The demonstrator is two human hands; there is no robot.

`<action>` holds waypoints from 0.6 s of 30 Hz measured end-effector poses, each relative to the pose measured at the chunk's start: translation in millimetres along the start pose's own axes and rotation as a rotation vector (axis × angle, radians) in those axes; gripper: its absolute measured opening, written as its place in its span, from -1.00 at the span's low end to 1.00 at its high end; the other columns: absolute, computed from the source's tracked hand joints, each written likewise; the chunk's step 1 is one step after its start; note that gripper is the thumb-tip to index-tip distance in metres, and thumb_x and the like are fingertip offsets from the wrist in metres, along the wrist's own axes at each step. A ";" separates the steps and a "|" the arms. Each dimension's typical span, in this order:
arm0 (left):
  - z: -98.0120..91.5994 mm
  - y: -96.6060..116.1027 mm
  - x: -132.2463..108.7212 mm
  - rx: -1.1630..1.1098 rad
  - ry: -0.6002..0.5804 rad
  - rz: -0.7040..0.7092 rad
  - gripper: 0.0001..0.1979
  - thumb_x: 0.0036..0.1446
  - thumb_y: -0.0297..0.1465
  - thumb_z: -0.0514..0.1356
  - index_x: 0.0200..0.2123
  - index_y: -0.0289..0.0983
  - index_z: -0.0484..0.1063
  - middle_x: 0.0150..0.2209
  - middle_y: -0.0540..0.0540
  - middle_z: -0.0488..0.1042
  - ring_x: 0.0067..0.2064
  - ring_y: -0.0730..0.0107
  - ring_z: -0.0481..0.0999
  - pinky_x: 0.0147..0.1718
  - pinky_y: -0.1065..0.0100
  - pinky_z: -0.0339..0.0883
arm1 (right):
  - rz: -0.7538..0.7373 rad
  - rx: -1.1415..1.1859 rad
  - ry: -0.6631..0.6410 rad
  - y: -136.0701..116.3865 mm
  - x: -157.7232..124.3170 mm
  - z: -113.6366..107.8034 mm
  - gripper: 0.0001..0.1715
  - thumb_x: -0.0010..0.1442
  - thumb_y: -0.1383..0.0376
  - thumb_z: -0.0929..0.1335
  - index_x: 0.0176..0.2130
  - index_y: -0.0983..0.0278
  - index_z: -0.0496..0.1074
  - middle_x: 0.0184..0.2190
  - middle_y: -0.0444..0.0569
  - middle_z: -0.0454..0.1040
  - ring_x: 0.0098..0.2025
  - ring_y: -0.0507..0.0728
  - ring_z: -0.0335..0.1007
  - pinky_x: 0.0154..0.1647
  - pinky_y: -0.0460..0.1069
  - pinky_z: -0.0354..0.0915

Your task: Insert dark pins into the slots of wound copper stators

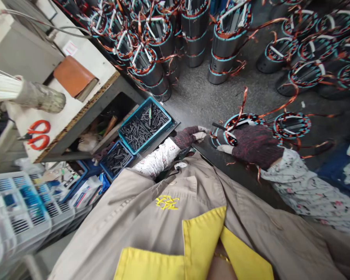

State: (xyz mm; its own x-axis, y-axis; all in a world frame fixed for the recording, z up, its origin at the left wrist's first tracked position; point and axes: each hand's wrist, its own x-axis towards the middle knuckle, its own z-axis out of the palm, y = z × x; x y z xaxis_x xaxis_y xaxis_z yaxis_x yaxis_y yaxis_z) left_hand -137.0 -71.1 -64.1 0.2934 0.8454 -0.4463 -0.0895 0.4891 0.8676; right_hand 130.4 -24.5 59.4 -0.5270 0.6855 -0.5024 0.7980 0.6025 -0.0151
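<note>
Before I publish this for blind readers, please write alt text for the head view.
A gloved right hand holds a copper-wound cylinder, the gloved left hand near its end. Beyond stand more wound cylinders; a teal tray of small dark pieces sits at left.

Red-handled scissors point(36, 132), brown notebook point(74, 77) on white tabletop point(58, 116)

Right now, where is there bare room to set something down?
Between teal bin, stacked stators and the stator under the right hand, the gray surface is mostly bare. A smaller tabletop patch separates the brown notebook from red-handled scissors. Crowded: upper right, packed with wired stators.
</note>
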 end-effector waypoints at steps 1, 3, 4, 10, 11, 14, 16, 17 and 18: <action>1.2 -0.6 1.8 -0.005 -0.021 -0.011 -0.34 0.11 0.06 0.84 0.00 -0.28 0.78 -0.28 -0.01 0.68 -0.19 0.32 0.67 0.00 0.23 0.64 | 0.009 -0.018 -0.020 -1.6 -0.8 -2.2 -0.28 0.72 -0.15 0.47 0.47 0.27 0.80 0.37 0.45 0.81 0.37 0.64 0.80 0.40 0.36 0.60; 0.6 -1.4 4.6 -0.008 -0.045 -0.029 -0.36 0.09 0.01 0.85 0.01 -0.26 0.80 -0.23 -0.03 0.73 -0.18 0.29 0.71 0.00 0.21 0.68 | 0.020 -0.043 -0.049 -5.6 -2.5 -8.4 -0.23 0.75 -0.17 0.44 0.53 0.29 0.77 0.39 0.44 0.80 0.38 0.62 0.79 0.40 0.36 0.59; 0.0 -2.1 6.0 -0.008 -0.043 -0.032 -0.37 0.08 -0.01 0.86 0.00 -0.25 0.79 -0.21 -0.04 0.75 -0.18 0.27 0.72 0.00 0.18 0.70 | 0.026 -0.050 -0.068 -7.5 -3.4 -11.8 -0.21 0.76 -0.17 0.43 0.55 0.30 0.75 0.42 0.43 0.79 0.38 0.61 0.79 0.40 0.35 0.59; 0.4 -0.8 11.8 -0.060 0.021 -0.084 -0.61 0.12 -0.26 0.81 -0.14 -0.25 0.78 -0.12 -0.12 0.85 -0.18 0.25 0.76 -0.09 0.20 0.74 | 0.056 -0.068 -0.118 -11.6 -5.0 -20.1 -0.20 0.80 -0.17 0.42 0.61 0.30 0.69 0.52 0.40 0.73 0.45 0.58 0.76 0.47 0.34 0.58; -0.4 2.6 12.0 -0.047 0.023 -0.089 -0.67 0.14 -0.33 0.77 -0.11 -0.25 0.81 -0.09 -0.13 0.87 -0.18 0.26 0.77 -0.11 0.23 0.72 | 0.057 -0.070 -0.118 -11.1 -5.0 -19.3 -0.20 0.80 -0.17 0.42 0.62 0.30 0.69 0.53 0.40 0.72 0.46 0.58 0.76 0.47 0.34 0.58; -6.4 18.0 14.1 0.063 -0.017 -0.088 -0.70 0.22 -0.46 0.68 0.02 -0.31 0.88 -0.05 -0.18 0.89 -0.20 0.31 0.75 -0.12 0.29 0.69 | 0.048 -0.068 -0.111 -9.9 -5.4 -17.4 -0.18 0.80 -0.18 0.42 0.63 0.32 0.68 0.53 0.43 0.72 0.46 0.60 0.75 0.47 0.35 0.57; -11.5 27.7 18.4 0.147 -0.054 -0.090 -0.69 0.23 -0.47 0.67 0.04 -0.33 0.89 -0.10 -0.18 0.88 -0.24 0.33 0.73 -0.15 0.31 0.68 | 0.040 -0.057 -0.108 -10.0 -6.0 -18.3 -0.19 0.80 -0.16 0.42 0.61 0.34 0.69 0.50 0.45 0.73 0.45 0.62 0.75 0.45 0.35 0.56; -13.7 31.0 21.2 0.185 -0.060 -0.079 -0.70 0.22 -0.46 0.68 0.02 -0.33 0.89 -0.16 -0.16 0.86 -0.27 0.32 0.73 -0.18 0.32 0.67 | 0.036 -0.052 -0.107 -10.4 -6.2 -19.2 -0.20 0.79 -0.15 0.41 0.58 0.36 0.71 0.47 0.46 0.75 0.44 0.63 0.75 0.44 0.35 0.56; -15.5 33.1 24.2 0.218 -0.054 -0.053 -0.72 0.19 -0.46 0.69 -0.03 -0.32 0.90 -0.21 -0.15 0.84 -0.28 0.30 0.73 -0.20 0.32 0.67 | 0.033 -0.051 -0.106 -10.9 -6.2 -20.2 -0.22 0.79 -0.14 0.41 0.54 0.37 0.73 0.44 0.47 0.76 0.43 0.64 0.75 0.42 0.35 0.56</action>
State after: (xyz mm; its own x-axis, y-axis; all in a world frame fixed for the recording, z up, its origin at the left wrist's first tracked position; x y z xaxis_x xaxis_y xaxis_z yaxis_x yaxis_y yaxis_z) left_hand -147.6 -31.1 -49.6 0.3430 0.8041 -0.4856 0.1335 0.4700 0.8725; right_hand 119.1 -27.0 80.1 -0.4644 0.6600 -0.5905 0.7970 0.6022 0.0461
